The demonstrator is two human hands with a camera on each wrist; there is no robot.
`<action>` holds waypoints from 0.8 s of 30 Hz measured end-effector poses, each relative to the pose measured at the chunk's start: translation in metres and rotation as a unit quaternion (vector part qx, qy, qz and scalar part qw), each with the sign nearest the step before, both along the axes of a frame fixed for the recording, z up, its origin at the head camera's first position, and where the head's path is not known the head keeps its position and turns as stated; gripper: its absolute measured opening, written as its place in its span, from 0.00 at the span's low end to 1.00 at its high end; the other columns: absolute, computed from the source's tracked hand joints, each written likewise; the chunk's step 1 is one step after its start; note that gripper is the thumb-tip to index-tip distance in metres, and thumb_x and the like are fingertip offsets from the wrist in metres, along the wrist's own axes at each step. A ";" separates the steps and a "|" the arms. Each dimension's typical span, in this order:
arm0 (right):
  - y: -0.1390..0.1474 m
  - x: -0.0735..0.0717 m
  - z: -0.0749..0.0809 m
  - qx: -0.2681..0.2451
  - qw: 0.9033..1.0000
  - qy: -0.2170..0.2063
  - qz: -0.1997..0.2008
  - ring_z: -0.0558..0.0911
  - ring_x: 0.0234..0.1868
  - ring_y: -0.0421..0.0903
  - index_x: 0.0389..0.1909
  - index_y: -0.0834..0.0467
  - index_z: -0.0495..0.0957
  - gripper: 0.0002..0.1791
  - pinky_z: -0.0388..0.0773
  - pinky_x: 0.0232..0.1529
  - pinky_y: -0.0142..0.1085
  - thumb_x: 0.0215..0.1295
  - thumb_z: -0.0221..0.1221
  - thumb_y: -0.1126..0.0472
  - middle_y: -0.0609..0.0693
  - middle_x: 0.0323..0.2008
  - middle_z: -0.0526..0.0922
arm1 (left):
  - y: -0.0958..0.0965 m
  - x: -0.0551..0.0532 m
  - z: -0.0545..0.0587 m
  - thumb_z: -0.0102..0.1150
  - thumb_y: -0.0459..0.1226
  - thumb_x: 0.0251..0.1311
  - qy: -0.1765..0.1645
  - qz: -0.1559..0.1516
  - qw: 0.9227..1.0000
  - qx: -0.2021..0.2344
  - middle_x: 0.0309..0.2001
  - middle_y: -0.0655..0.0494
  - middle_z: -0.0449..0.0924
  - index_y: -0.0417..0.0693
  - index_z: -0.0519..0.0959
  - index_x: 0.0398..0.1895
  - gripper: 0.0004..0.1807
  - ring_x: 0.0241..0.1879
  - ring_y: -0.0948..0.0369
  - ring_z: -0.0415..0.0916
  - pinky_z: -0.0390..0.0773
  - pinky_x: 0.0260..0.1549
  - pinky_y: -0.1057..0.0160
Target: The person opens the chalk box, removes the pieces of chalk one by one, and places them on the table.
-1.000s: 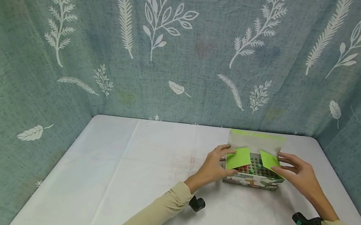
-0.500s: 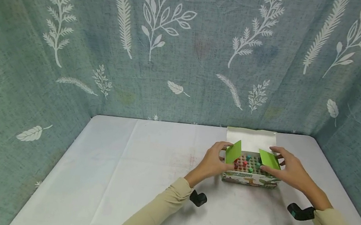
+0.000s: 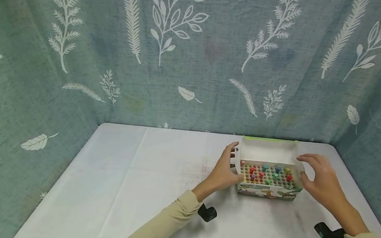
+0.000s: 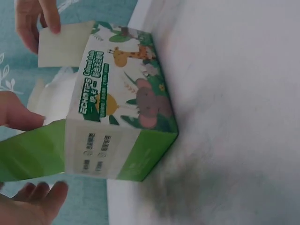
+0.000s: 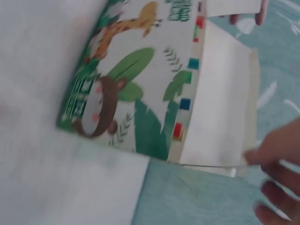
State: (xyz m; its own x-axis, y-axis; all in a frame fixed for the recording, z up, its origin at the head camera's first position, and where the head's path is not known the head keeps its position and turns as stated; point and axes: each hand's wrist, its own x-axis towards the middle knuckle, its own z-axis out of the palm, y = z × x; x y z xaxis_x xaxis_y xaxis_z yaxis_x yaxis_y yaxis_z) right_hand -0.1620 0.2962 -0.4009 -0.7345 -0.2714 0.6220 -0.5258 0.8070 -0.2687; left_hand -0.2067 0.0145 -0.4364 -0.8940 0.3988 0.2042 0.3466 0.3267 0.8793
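Observation:
A small cardboard box [image 3: 267, 191] printed with cartoon animals stands at the table's back right, its lid [image 3: 269, 150] raised behind. Colored caps [image 3: 265, 168] sit in a grid of round holes inside. My left hand [image 3: 221, 170] is at the box's left side. Its thumb rests by the green outer face of the left side flap [image 4: 35, 150], while the other fingers lie spread below the flap. At the opposite end, my right hand [image 3: 323, 185] pinches the right side flap [image 4: 65, 44] near its outer edge, between thumb and fingers.
A white cloth covers the table [image 3: 154, 178]. Behind it hangs a grey-green leaf-patterned curtain [image 3: 212, 58], which also runs along both sides. Black wrist devices [image 3: 330, 233] show under the sleeves [image 3: 163, 223].
Both green-faced side flaps have swung outward from over the holes, uncovering the colored caps. My hands have spread apart, the right one moving rightward.

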 end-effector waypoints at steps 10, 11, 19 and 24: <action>-0.002 0.010 -0.001 0.159 0.979 0.064 -0.113 0.75 0.43 0.65 0.25 0.71 0.80 0.12 0.69 0.44 0.60 0.33 0.59 0.82 0.68 0.37 0.81 | -0.006 0.004 0.010 0.74 0.38 0.42 0.092 0.070 0.976 -0.183 0.71 0.50 0.50 0.44 0.56 0.72 0.52 0.71 0.54 0.46 0.72 0.55 0.55; -0.002 0.010 -0.001 0.174 0.976 0.051 -0.120 0.76 0.43 0.65 0.25 0.71 0.80 0.12 0.69 0.45 0.60 0.32 0.60 0.81 0.69 0.37 0.81 | -0.007 0.004 0.010 0.74 0.39 0.42 0.101 0.073 0.971 -0.203 0.71 0.50 0.51 0.44 0.60 0.70 0.50 0.71 0.54 0.47 0.72 0.55 0.56; -0.003 0.006 -0.011 0.143 0.975 -0.166 -0.028 0.75 0.46 0.70 0.47 0.70 0.77 0.19 0.77 0.34 0.55 0.50 0.64 0.74 0.72 0.48 0.74 | -0.010 0.010 0.005 0.68 0.38 0.50 0.094 0.049 0.970 -0.219 0.65 0.53 0.63 0.45 0.72 0.62 0.33 0.65 0.57 0.60 0.74 0.52 0.58; -0.003 0.003 -0.020 0.083 0.971 -0.222 0.003 0.63 0.58 0.74 0.64 0.69 0.64 0.37 0.66 0.48 0.66 0.61 0.63 0.53 0.73 0.64 0.59 | -0.012 0.012 0.000 0.64 0.36 0.55 0.107 0.019 0.977 -0.186 0.60 0.53 0.69 0.43 0.76 0.57 0.24 0.61 0.56 0.66 0.72 0.54 0.61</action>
